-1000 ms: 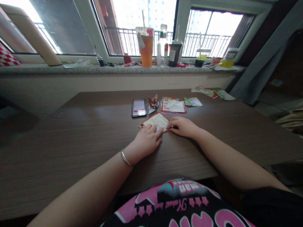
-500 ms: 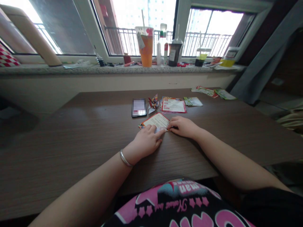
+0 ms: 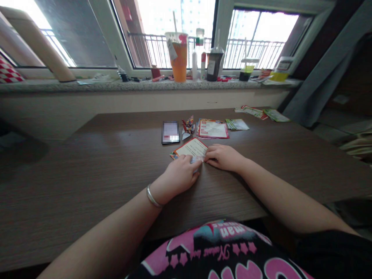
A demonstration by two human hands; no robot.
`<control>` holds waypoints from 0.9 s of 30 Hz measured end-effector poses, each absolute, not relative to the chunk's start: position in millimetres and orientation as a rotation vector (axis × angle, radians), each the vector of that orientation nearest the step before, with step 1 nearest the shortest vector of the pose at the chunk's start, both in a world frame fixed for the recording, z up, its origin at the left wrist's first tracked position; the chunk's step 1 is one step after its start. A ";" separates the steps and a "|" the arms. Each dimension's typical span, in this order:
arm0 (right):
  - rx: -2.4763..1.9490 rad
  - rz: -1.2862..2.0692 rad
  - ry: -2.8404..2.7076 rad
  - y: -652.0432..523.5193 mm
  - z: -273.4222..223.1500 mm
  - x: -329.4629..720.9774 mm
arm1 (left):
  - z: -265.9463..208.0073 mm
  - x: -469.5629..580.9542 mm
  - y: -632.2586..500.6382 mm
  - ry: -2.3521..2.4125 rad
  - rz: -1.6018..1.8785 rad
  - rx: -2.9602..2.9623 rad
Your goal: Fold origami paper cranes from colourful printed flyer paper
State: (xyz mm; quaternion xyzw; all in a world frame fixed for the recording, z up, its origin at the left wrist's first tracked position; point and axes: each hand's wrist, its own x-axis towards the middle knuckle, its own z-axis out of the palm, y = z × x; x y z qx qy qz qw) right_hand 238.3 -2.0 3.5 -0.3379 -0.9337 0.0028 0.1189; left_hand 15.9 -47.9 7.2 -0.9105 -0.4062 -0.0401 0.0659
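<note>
A printed paper sheet (image 3: 192,148) with a red border lies flat on the table, turned at an angle, with a pale folded strip along its near edge. My left hand (image 3: 181,173) presses on that near edge, its index finger stretched along the fold and its other fingers bent over the paper. At the sheet's right corner, my right hand (image 3: 222,157) pinches the paper between thumb and fingertips. The fingers hide part of the fold. Just beyond the sheet stands a folded multicoloured paper piece (image 3: 188,127), beside a phone (image 3: 170,132).
A stack of red-bordered sheets (image 3: 213,129) lies behind my right hand, with green-edged papers (image 3: 237,124) to its right. More papers (image 3: 254,112) rest at the table's far right. An orange drink cup (image 3: 179,58) and several bottles stand on the windowsill (image 3: 130,86).
My right fingertips have shifted slightly left along the sheet's corner, closer to my left index finger. The sheet and my left hand have barely moved.
</note>
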 end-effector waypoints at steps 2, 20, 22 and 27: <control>-0.993 -0.042 -2.748 -3.8 4.4 237.7 | 6.9 16.1 -47.8 -1.222 -0.118 -2.739; -1.013 -0.136 -2.790 -6.9 11.2 234.8 | 7.2 21.7 -47.7 -1.225 -0.064 -2.695; -1.034 -0.133 -2.787 -5.9 12.8 236.9 | 7.8 22.0 -47.9 -1.231 -0.060 -2.696; -1.073 -0.072 -2.780 -4.6 17.3 243.3 | 7.4 22.0 -48.0 -1.215 -0.077 -2.686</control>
